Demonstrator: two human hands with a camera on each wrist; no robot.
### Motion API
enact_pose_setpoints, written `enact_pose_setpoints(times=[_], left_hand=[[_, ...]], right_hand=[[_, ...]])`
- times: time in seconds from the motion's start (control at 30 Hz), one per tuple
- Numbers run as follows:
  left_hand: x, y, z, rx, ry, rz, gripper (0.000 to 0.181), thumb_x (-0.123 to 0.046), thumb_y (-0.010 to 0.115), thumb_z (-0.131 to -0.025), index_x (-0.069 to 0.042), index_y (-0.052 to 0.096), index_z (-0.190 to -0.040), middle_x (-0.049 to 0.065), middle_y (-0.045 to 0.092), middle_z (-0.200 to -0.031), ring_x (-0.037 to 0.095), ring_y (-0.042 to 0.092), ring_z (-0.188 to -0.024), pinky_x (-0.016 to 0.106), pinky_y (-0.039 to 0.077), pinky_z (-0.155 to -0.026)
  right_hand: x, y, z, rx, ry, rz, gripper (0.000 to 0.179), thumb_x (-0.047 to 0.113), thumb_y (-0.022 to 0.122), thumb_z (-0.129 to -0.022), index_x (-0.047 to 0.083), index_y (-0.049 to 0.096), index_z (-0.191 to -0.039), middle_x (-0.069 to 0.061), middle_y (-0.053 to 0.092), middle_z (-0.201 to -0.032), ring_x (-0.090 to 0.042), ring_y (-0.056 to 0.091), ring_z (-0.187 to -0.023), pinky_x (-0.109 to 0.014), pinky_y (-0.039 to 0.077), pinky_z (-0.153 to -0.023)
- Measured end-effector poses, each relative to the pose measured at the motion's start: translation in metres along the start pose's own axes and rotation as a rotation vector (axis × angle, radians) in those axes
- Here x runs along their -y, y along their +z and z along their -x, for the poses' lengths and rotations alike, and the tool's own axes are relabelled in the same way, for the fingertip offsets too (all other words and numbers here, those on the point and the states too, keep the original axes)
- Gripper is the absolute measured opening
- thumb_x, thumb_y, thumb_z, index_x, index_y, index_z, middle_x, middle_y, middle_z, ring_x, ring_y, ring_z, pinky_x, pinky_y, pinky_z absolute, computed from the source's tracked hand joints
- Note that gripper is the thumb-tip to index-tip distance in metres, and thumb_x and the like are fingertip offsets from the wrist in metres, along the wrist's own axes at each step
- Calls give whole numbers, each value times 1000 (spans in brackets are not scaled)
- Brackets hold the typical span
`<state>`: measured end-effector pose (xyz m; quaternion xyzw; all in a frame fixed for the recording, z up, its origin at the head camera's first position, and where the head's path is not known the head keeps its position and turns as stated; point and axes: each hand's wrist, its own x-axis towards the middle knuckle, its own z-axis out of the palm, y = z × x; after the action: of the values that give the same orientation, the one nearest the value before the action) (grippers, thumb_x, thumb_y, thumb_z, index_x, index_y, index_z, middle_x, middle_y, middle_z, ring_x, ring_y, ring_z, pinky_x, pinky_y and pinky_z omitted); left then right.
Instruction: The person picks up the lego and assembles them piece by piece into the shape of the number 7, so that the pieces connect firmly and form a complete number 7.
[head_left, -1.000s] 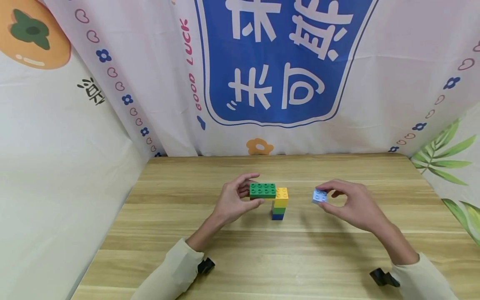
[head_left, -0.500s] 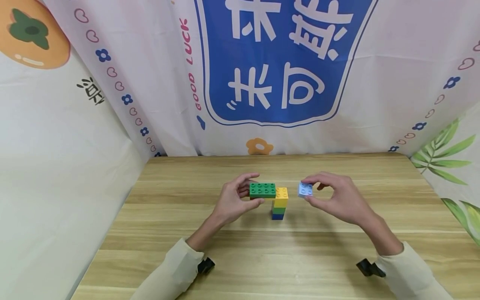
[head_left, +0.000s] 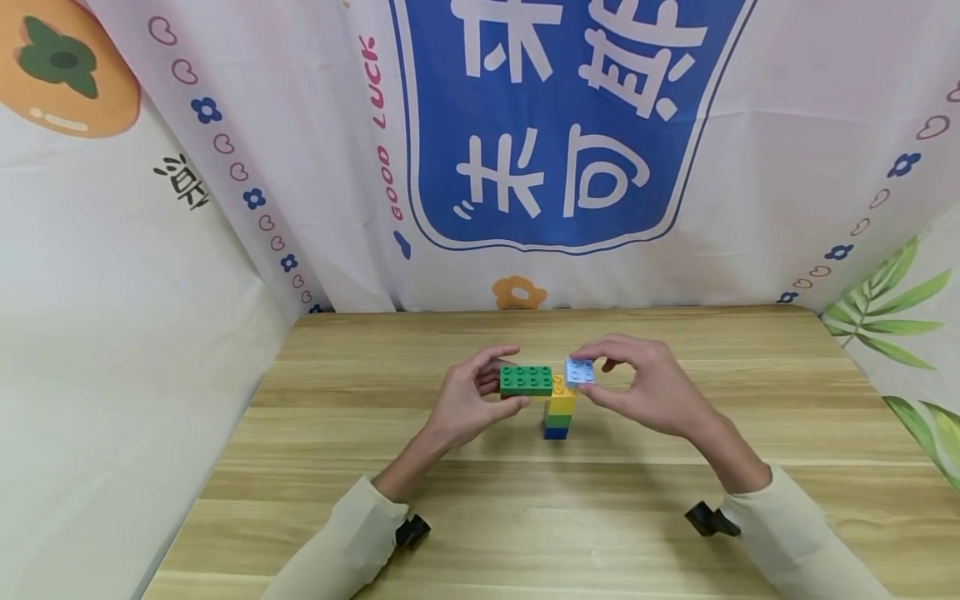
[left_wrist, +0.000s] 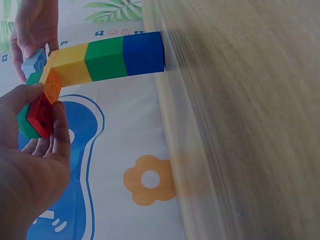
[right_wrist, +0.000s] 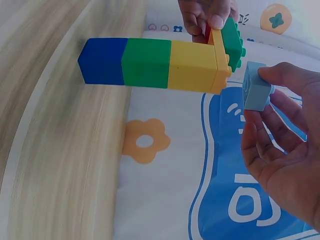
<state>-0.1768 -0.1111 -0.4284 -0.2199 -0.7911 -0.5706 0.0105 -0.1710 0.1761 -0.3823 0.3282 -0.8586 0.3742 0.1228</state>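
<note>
A tower of toy building bricks stands upright on the table: blue brick lowest, then green brick, then yellow brick. Across its top lies a thin orange plate overhanging to the left. On that overhang sits a long green brick, with a red brick underneath. My left hand grips this overhanging end between thumb and fingers. My right hand pinches a light blue brick just above the plate's bare studs; the right wrist view shows a small gap between them.
The wooden table ends at a back edge against a printed white curtain. Dark wrist devices sit at both sleeve cuffs.
My right hand has moved left with the light blue brick, from beside the tower to over its top. The left hand and the tower have stayed almost still.
</note>
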Motion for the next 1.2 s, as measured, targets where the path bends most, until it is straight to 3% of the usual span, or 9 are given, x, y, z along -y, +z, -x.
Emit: enact_pose_setpoints(times=[0.5, 0.97, 1.2], left_hand=[[0, -1, -1, 8, 13, 7, 64, 2, 88, -85, -4, 62, -144, 19, 77, -123, 31, 78, -109, 29, 64, -94], [1, -1, -1, 9, 21, -1, 64, 2, 88, -85, -4, 62, -144, 19, 77, -123, 31, 78, -109, 28, 64, -94], [1, -2, -1, 9, 24, -5, 65, 2, 88, -85, -4, 62, -144, 19, 78, -122, 31, 78, -108, 28, 64, -93]], right_hand=[[3, 10, -8, 67, 29, -45, 36, 9, 88, -88, 14, 79, -123, 0, 79, -122, -13, 72, -101, -27, 63, -84], [-2, 16, -7, 82, 28, -48, 33, 11, 88, -89, 15, 81, -120, 0, 80, -120, -13, 72, -99, -36, 65, -80], [-4, 18, -8, 92, 33, -31, 32, 11, 89, -87, 16, 82, -118, 0, 81, -117, -16, 72, -95, -30, 62, -78]])
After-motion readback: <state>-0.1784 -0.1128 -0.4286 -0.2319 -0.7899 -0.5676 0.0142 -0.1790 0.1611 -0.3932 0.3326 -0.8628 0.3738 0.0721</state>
